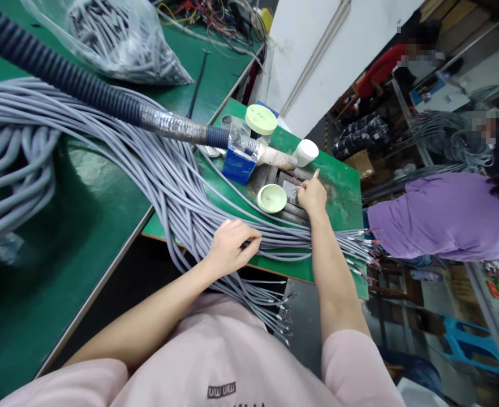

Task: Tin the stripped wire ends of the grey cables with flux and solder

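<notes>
My right hand [312, 196] is closed in a pinch over the dark work area, with thin dark wires [294, 191] at its fingertips. A small grey plate [290, 189] lies beneath them. Just left of it sits a pale green round dish [271, 199]. My left hand [233, 244] hovers at or rests on the bundle of grey cables [177, 195], thumb and fingertips brought together; whatever they hold is too small to tell. Stripped cable ends with coloured wires [362, 249] spread past my right forearm at the table's right edge.
A ribbed black hose [100, 104] ends in a taped nozzle by a blue block [239, 165]. Behind stand a lidded jar [261, 120] and a white tub [305, 152]. A plastic bag of grey cable pieces [117, 39] lies back left. A person in purple [440, 215] is at right.
</notes>
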`<state>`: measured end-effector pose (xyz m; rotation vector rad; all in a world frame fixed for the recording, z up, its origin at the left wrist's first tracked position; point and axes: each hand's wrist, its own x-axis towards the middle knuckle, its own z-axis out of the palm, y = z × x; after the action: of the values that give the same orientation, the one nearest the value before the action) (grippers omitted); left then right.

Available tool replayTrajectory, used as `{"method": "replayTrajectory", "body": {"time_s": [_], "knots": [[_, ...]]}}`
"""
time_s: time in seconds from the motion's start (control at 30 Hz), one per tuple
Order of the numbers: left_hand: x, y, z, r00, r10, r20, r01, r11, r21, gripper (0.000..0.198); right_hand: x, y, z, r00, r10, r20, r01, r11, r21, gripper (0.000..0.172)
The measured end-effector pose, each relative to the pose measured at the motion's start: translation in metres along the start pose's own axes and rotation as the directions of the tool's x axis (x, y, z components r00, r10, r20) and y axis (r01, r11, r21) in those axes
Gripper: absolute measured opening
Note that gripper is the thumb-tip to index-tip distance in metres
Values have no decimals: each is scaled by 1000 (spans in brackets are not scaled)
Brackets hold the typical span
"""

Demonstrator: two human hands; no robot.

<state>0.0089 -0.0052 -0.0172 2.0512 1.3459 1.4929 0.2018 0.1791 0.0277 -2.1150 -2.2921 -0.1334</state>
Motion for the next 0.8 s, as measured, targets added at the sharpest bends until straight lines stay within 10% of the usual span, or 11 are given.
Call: {"method": "replayTrajectory", "body": {"time_s": [0.53,0.8], "knots": [[-1,-1,1,1000,10,-9,-10,1000,-6,6,2,-2,3,1000,9,12,-9,999,31,25],[-1,-1,1,1000,-2,-6,2,1000,-6,9,-26,14,-26,959,-30,-283,158,883,442,18]]}}
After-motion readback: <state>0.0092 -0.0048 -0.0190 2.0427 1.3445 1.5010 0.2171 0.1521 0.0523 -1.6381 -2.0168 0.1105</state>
